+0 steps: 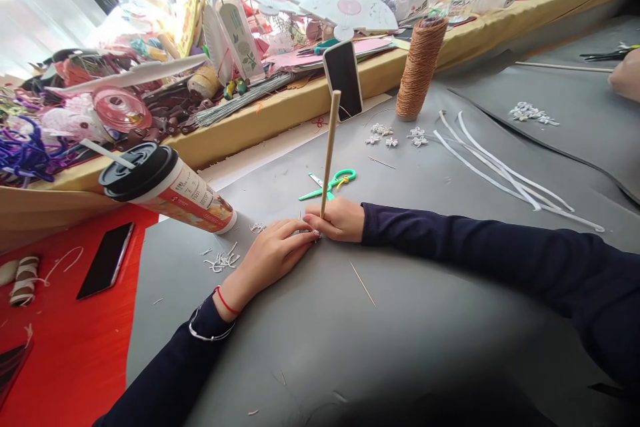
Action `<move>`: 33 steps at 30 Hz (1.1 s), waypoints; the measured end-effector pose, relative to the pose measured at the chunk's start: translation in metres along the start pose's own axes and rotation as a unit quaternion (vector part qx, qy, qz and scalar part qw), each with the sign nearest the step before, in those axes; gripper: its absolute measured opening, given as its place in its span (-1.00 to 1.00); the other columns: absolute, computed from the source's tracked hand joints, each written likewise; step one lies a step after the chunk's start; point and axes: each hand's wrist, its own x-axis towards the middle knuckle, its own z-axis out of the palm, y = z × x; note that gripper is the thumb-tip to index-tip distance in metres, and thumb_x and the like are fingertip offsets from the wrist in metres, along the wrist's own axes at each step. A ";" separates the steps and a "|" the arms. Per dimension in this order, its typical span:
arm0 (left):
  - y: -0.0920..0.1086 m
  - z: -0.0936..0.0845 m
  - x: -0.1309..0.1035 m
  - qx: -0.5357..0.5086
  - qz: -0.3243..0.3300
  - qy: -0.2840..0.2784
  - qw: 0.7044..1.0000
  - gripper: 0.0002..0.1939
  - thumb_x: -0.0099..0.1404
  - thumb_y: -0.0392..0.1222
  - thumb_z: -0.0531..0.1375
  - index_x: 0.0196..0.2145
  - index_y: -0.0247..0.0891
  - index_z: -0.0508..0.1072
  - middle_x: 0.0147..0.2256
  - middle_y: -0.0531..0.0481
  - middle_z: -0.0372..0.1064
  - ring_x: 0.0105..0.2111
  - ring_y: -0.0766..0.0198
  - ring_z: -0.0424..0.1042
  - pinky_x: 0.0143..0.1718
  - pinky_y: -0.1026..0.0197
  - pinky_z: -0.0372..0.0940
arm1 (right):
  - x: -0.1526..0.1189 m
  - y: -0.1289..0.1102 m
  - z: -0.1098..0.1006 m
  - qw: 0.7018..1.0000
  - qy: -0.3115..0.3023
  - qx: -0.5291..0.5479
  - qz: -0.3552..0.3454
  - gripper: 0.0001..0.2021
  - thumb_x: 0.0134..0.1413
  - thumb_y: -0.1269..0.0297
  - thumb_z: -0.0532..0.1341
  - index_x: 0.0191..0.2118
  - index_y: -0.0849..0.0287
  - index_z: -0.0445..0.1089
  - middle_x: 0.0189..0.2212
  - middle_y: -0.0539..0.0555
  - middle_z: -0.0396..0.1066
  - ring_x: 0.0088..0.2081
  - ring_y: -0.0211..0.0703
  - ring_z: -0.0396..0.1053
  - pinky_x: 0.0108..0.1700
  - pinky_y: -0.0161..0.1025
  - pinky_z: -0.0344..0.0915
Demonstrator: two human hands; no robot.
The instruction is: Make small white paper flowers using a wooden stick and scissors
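Observation:
My right hand is closed round a thin wooden stick, which stands nearly upright with its lower end hidden in the fist. My left hand meets it from the left, fingers together and bent. Between the fingertips of both hands, a small white cord piece barely shows, mostly covered. Just behind the hands lie green-handled scissors, blades pointing left. White cord scraps are scattered left of my left hand. A thin needle-like stick rests on the grey mat in front.
A paper cup with black lid and straw leans at left. Behind are small white cord flowers, a brown thread spool and a propped phone. White cords lie right. Another person's hand shows at the right edge. Craft supplies crowd the ledge.

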 end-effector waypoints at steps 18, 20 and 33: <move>0.005 -0.002 0.003 -0.043 -0.037 -0.001 0.998 -0.80 0.24 -0.30 0.02 -0.18 -0.23 0.34 -0.19 -0.07 0.34 -0.18 0.23 0.30 -0.16 0.13 0.24 | 0.001 0.003 -0.005 0.997 0.005 0.068 -0.047 -0.60 0.22 0.19 -0.21 -0.52 0.22 0.16 -0.63 -0.05 0.12 -0.57 -0.38 0.07 -0.48 -0.41 0.04; 0.004 -0.002 0.002 -0.051 -0.039 0.005 0.998 -0.82 0.24 -0.28 0.03 -0.20 -0.22 0.35 -0.20 -0.05 0.36 -0.20 0.26 0.33 -0.17 0.16 0.25 | 0.000 0.001 -0.007 0.995 -0.003 0.087 -0.053 -0.61 0.23 0.20 -0.23 -0.52 0.22 0.14 -0.63 -0.05 0.10 -0.57 -0.38 0.06 -0.48 -0.42 0.04; 0.001 0.000 0.000 -0.031 -0.030 0.014 0.999 -0.85 0.23 -0.26 0.06 -0.30 -0.21 0.42 -0.22 -0.04 0.39 -0.23 0.28 0.35 -0.21 0.19 0.27 | 0.003 0.006 0.001 0.996 -0.020 0.067 -0.052 -0.60 0.22 0.15 -0.21 -0.50 0.22 0.16 -0.64 -0.05 0.11 -0.58 -0.38 0.05 -0.49 -0.41 0.02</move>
